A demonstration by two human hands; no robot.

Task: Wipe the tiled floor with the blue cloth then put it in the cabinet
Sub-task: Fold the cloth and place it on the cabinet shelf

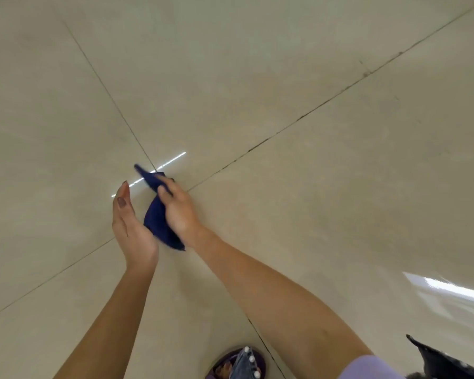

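Observation:
The blue cloth (157, 220) is folded into a narrow bundle and held above the beige tiled floor (285, 91), near where the grout lines cross. My right hand (179, 207) lies over its upper side with fingers curled onto it. My left hand (130, 228) cups its lower end from the left, fingers stretched up and palm toward the cloth. One pointed corner of the cloth sticks out past my right fingertips. No cabinet is in view.
My foot in a purple sandal (237, 363) stands at the bottom centre. A dark piece of fabric (443, 361) shows at the bottom right corner. Light reflections streak the glossy tiles at the right and near the hands.

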